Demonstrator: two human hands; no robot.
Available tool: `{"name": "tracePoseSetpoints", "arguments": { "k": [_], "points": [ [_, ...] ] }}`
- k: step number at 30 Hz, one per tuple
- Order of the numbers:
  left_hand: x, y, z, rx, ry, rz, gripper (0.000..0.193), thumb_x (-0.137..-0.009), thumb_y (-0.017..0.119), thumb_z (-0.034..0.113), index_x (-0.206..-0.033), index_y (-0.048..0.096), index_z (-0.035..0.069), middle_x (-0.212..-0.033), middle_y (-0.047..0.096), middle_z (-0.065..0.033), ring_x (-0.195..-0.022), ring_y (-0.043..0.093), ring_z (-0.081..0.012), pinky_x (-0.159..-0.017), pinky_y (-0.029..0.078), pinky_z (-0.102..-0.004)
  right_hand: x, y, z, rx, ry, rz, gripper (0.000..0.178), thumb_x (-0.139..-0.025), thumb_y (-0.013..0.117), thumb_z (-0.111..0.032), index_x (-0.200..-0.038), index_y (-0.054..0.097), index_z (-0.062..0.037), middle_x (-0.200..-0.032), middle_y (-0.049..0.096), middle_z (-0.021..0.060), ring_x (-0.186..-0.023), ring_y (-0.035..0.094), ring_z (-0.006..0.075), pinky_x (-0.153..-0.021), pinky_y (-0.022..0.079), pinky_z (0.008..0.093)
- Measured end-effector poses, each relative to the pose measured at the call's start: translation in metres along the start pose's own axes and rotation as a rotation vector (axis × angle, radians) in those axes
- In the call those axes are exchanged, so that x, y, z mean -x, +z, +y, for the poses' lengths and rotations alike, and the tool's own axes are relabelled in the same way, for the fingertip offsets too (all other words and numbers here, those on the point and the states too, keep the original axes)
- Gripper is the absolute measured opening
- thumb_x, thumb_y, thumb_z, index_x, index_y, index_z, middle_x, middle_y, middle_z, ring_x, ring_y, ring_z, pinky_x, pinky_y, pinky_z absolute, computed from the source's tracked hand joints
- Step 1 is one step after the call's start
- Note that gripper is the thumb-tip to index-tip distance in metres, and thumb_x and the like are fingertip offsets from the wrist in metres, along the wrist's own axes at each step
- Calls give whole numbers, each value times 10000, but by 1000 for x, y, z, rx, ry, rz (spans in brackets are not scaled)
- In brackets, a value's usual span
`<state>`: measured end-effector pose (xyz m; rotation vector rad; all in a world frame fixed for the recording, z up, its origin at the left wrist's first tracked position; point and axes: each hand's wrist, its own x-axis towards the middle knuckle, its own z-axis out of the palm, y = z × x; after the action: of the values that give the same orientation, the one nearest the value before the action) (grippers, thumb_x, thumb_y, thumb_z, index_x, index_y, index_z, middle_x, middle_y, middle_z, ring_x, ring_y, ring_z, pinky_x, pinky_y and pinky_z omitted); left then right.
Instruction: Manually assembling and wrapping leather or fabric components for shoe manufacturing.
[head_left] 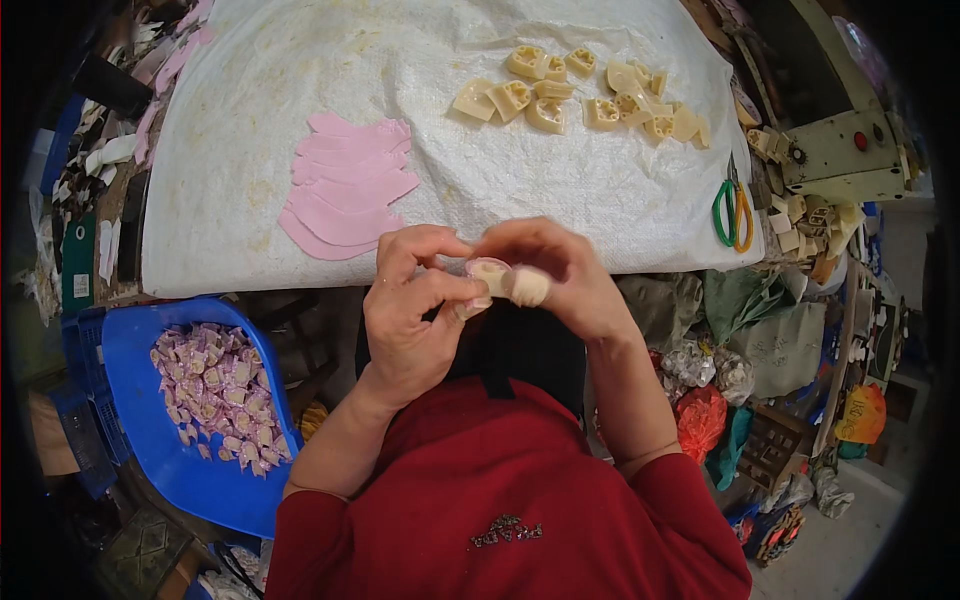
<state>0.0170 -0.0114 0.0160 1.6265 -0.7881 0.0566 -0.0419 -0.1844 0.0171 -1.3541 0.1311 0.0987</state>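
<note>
Close to my body, at the table's near edge, both hands meet around a small cream plastic shoe heel [488, 270] with a pink rim. My left hand [410, 305] pinches it between thumb and fingers. From the other side my right hand [570, 285] curls over it, its thumb wrapped in pale tape; some of its fingers are hidden. Overlapping curved pink sheets [350, 185] lie beyond my left hand. Farther off to the right are several bare cream shoe heels [545, 92], with ribbed hollows showing on some.
A white woven sheet [240, 130] covers the table. Scissors [735, 210] with green and orange handles lie at its right edge. A blue plastic container [140, 400] at lower left holds many pink-edged pieces [220, 390]. A machine [845, 155] stands at right, near crumpled bags [700, 420].
</note>
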Motion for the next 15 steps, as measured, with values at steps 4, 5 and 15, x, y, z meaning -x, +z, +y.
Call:
{"name": "tracePoseSetpoints", "arguments": {
  "k": [4, 5, 15],
  "points": [
    [6, -5, -8, 68, 140, -68, 87, -742, 717, 44, -816, 682, 72, -1040, 579, -99, -949, 512, -189, -780, 427, -296, 2, 3, -5, -103, -92, 16, 448, -709, 766, -49, -1105, 566, 8, -1036, 620, 103, -987, 592, 182, -869, 472, 315],
    [9, -9, -3, 152, 25, -82, 111, -795, 679, 149, -870, 693, 68, -1085, 563, -124, -965, 510, -197, -801, 421, -311, 2, 1, -5, -105, -91, 22, 448, -709, 766, -49, -1105, 566, 8, -1036, 620, 103, -987, 592, 182, -869, 472, 315],
    [13, 10, -6, 900, -560, -263, 483, -935, 367, 203, -1367, 281, 6, -1079, 508, -80, -894, 518, -109, -768, 433, -237, 1, 14, 13, 316, -447, 8, 442, -700, 780, -146, -1082, 595, -21, -1036, 567, 108, -968, 533, 208, -858, 425, 315]
  ]
}}
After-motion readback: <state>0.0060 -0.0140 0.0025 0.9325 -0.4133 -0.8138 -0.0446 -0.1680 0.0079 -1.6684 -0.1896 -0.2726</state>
